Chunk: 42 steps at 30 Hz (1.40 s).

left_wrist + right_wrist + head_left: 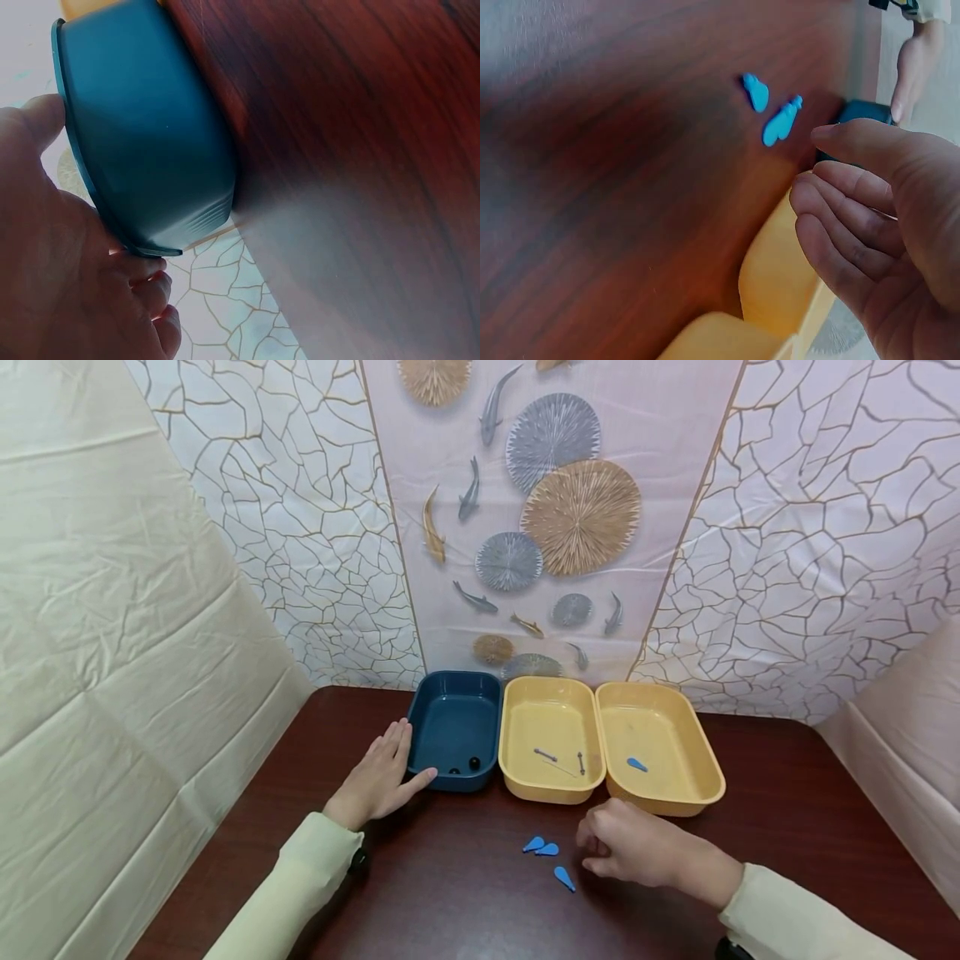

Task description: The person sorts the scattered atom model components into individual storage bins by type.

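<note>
My left hand point(378, 777) rests on the near left rim of a dark blue tray point(457, 727), its fingers extended and its thumb over the near corner. Small blue teardrop-shaped pieces lie on the table: two side by side, one blue piece point(533, 843) and another point(548, 850), and a third blue piece point(564, 878) nearer me. Just right of them hovers my right hand point(637, 843), fingers loosely bent. In the right wrist view its thumb point(855, 142) stands apart from the fingers and no object shows between them. One more blue piece point(637, 764) lies in the right yellow tray point(667, 718).
The middle yellow tray point(551, 714) holds several thin purple-grey pieces point(545, 754). Two small black round objects, one a black ball point(474, 763), sit in the blue tray. The trays stand side by side at the back of the dark wooden table point(450, 893), before a patterned cloth point(315, 527).
</note>
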### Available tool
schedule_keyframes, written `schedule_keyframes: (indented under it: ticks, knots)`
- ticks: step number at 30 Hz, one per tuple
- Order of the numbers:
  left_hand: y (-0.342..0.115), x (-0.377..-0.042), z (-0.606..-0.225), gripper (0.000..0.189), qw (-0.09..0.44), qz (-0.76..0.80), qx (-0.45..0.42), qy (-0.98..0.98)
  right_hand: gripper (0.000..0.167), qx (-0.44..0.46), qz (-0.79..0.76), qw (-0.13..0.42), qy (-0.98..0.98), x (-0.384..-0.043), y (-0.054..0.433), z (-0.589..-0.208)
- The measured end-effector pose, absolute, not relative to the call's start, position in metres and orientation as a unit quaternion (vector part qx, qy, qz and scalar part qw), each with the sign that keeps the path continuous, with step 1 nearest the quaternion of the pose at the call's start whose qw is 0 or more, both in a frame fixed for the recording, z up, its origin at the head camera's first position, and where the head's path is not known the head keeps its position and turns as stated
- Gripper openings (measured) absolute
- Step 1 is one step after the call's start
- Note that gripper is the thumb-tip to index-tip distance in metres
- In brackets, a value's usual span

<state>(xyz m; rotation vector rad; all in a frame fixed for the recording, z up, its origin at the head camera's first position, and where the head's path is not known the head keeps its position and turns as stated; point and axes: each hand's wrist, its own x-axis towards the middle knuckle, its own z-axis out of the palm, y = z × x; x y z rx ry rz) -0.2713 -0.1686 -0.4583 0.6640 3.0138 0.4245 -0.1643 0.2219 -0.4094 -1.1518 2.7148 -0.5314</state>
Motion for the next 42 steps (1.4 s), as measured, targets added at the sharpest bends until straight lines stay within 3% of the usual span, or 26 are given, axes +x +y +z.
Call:
schedule_keyframes:
  ticks: [7, 14, 24, 36, 42]
  knots:
    - [-0.168, -0.271, -0.458, 0.097, 0.016, 0.138, 0.214, 0.967, 0.006, -0.391, -0.194, 0.086, 0.896, -0.162, 0.214, -0.424]
    - [-0.167, -0.272, -0.458, 0.097, 0.015, 0.139, 0.214, 0.967, 0.016, -0.386, -0.205, 0.096, 0.894, -0.16, 0.209, -0.436]
    - [-0.167, -0.273, -0.457, 0.097, 0.014, 0.138, 0.216, 0.967, 0.015, -0.377, -0.195, 0.071, 0.903, -0.156, 0.205, -0.451]
    - [-0.169, -0.272, -0.458, 0.097, 0.009, 0.137, 0.22, 0.966, 0.012, -0.365, -0.208, 0.091, 0.903, -0.16, 0.205, -0.452]
    - [-0.169, -0.271, -0.458, 0.096, -0.002, 0.142, 0.224, 0.964, 0.012, -0.381, -0.209, 0.072, 0.898, -0.163, 0.209, -0.444]
